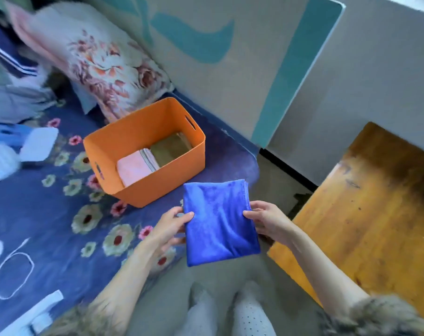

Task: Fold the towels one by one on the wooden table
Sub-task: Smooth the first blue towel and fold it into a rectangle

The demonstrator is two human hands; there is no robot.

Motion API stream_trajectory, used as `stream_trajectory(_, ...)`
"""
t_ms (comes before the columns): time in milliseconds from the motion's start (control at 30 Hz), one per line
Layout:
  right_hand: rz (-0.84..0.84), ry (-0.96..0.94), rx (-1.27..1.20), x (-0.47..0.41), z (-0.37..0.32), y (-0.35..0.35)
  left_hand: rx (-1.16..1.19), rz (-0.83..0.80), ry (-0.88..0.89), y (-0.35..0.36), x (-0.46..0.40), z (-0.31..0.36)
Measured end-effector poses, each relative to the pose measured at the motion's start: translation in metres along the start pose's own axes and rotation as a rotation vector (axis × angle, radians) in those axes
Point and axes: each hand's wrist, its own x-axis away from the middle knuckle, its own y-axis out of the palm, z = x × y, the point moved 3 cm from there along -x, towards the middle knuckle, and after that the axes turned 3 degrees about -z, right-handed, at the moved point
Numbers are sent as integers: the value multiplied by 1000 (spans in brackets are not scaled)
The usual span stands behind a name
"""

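Note:
A folded blue towel point(218, 221) hangs in the air between the bed and the wooden table point(376, 214). My left hand point(169, 226) pinches its left edge, and my right hand point(266, 219) grips its right edge. An orange bin point(143, 183) stands on the bed to the upper left of the towel. Inside it lie a folded pink towel point(133, 168) and a folded olive towel point(169, 149), with another pale one between them.
The bed has a dark blue floral cover point(48, 214), a floral pillow point(96, 64) at the back and pale cloths point(24, 151) at the left. A cardboard panel point(230, 57) leans behind the bin. My feet in light slippers point(225, 314) stand on the grey floor.

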Motion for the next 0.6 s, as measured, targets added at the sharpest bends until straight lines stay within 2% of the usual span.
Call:
stream_trajectory(267,-96,-59,216,-76,-102,72,99,148,123,-84,-24,64)
stream_trajectory(467,-155,-114,290,-169,-191,113,155,300,181,-136,-89,136)
stream_trajectory(600,-111,-107,358,-240,-228,135,191,387,154,-163,-148,160)
